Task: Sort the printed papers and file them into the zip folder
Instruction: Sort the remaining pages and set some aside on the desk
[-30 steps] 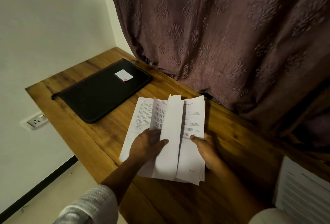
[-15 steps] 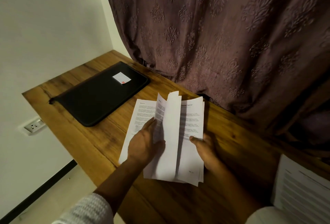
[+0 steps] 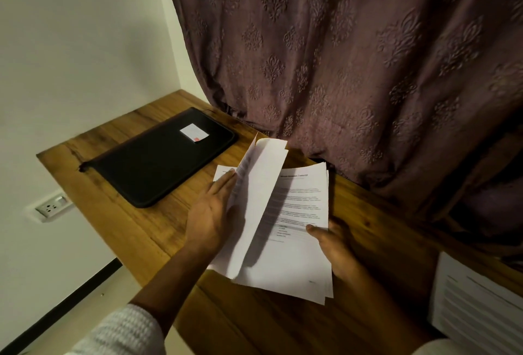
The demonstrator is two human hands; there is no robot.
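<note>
Since a moment ago the turning page (image 3: pixel 263 184) stands higher, pushed by the flat left hand (image 3: pixel 212 213). The right hand (image 3: pixel 336 250) pinches the paper stack (image 3: pixel 297 258) over the table (image 3: pixel 254 326). Sorting is still going; nothing is filed yet. Farther off, the black folder (image 3: pixel 158 159) lies closed.

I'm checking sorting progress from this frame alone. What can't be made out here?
Head view:
Body text on the printed papers: too small, blurred.
Sheet under the left hand: covered by hand and lifted page.
Zip folder label: too small to read.
Right hand fingers: hidden beneath the papers.
Second stack: cut off at the right edge.
</note>
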